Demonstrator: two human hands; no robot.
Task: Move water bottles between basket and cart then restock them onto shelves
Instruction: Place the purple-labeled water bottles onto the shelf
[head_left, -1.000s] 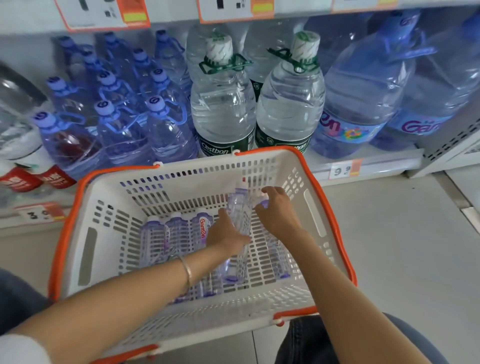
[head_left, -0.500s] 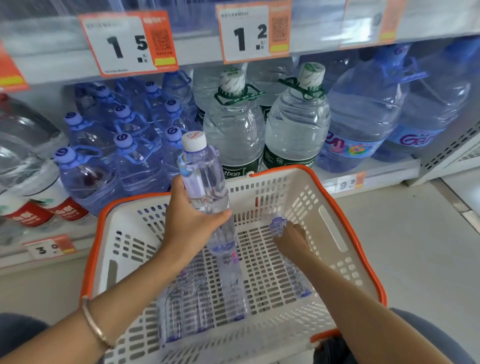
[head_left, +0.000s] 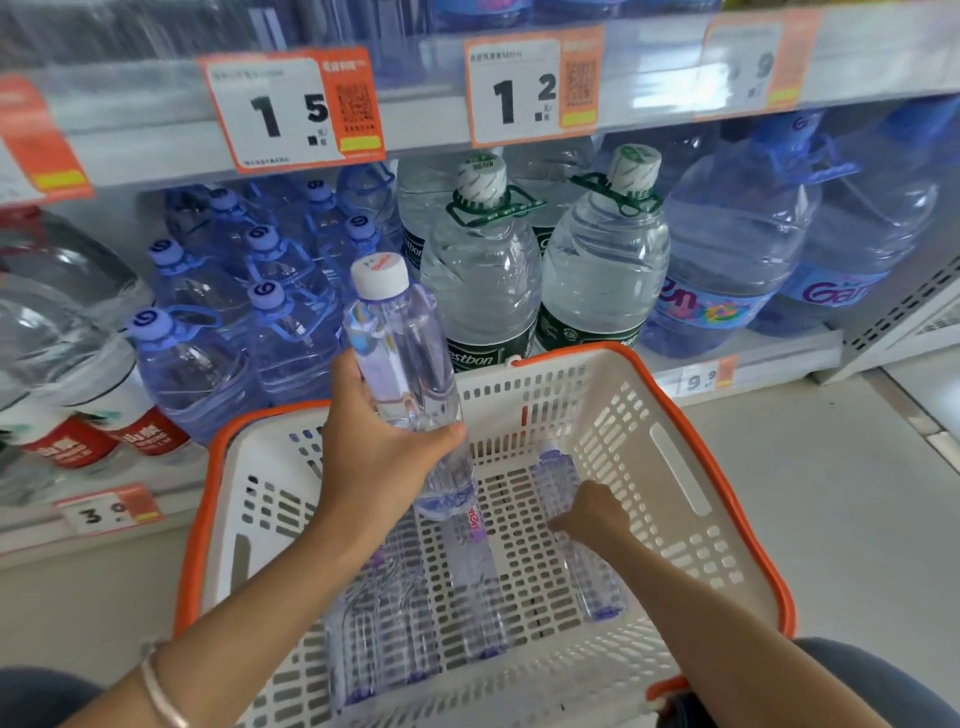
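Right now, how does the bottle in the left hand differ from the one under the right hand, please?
The raised bottle, in the left hand, stands nearly upright above the basket, cap showing. The lying bottle, under the right hand, rests flat on the basket floor. Both are small and clear.

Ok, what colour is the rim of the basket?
Orange; the basket rim runs round a white slotted body. Head view shows it best.

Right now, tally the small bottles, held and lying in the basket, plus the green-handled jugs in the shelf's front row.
held small bottle, in the left hand: 1
lying small bottles in the basket: 4
front green-handled jugs: 2
total: 7
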